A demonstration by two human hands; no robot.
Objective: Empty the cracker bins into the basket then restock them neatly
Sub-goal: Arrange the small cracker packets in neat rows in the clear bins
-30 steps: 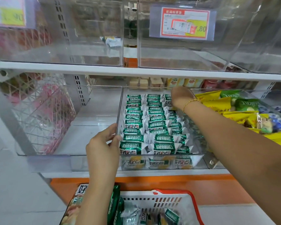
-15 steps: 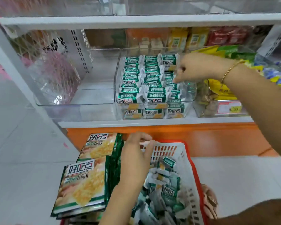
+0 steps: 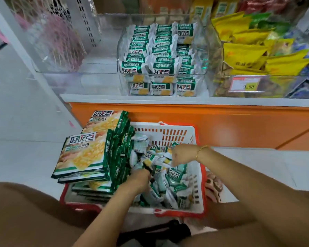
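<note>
A white basket with a red rim (image 3: 168, 133) stands on the floor below the shelf, holding several loose green-and-white cracker packets (image 3: 176, 177). My left hand (image 3: 141, 176) is pushed into the pile, its fingers curled round a packet and partly hidden. My right hand (image 3: 181, 154) is curled over the pile's far side and pinches packets there. On the shelf above, a clear bin (image 3: 202, 50) holds three neat rows of the same packets (image 3: 161, 50).
Large flat green cracker bags (image 3: 86, 152) are stacked on the basket's left side. An empty clear bin (image 3: 75, 68) sits left of the filled one. A bin of yellow and green snack bags (image 3: 248, 56) sits right. My knees flank the basket.
My view has dropped from the shelf to the basket. My right hand came down from the filled bin into the basket. My left hand went deeper into the packet pile.
</note>
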